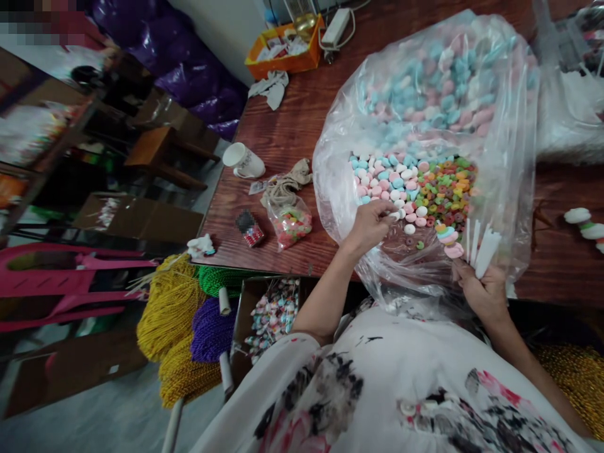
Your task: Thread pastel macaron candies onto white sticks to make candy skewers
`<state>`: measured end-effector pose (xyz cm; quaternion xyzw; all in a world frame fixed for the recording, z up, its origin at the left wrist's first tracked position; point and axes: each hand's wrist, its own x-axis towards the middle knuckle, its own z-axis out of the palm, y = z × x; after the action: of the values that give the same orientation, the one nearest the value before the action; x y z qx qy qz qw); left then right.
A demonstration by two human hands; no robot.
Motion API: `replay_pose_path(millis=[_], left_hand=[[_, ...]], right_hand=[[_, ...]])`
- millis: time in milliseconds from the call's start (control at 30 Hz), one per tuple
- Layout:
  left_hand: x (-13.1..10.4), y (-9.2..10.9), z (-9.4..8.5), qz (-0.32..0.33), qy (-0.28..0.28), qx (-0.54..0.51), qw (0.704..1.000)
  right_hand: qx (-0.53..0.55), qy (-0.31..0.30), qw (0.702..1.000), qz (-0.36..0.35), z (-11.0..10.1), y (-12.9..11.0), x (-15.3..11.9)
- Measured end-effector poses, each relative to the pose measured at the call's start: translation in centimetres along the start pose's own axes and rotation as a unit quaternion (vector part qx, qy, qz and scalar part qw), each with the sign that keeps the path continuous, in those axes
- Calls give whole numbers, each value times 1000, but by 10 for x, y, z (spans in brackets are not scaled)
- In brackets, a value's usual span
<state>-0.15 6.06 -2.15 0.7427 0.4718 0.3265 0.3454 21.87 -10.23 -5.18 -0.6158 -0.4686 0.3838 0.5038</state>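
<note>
A large clear plastic bag (pixel 330 157) lies on the wooden table, with pink, white and blue candies (pixel 377 173) spilling toward its near side. Beside them is a patch of small coloured ring candies (pixel 446 192). My left hand (pixel 370 226) pinches a white candy (pixel 397 214) at the near edge of the pile. On the right, my right hand (pixel 484 289) is closed around several white sticks (pixel 487 251). A stack of candies (pixel 449 239) on a stick rises from the same hand, pink at the bottom and coloured rings above.
A white mug (pixel 243 160), a cloth (pixel 290 184), a small candy bag (pixel 290 223) and a dark-and-red packet (pixel 250 229) stand left on the table (pixel 226 207). An orange tray (pixel 285 56) is behind. Candy sticks (pixel 585 225) lie right; a box of them (pixel 276 314) sits below.
</note>
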Motion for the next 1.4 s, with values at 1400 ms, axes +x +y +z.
replay_pose_path(millis=[1400], left_hand=[[-41, 49, 18, -125, 74, -446, 883]], right_hand=[[-143, -54, 974, -167, 7, -20, -6]])
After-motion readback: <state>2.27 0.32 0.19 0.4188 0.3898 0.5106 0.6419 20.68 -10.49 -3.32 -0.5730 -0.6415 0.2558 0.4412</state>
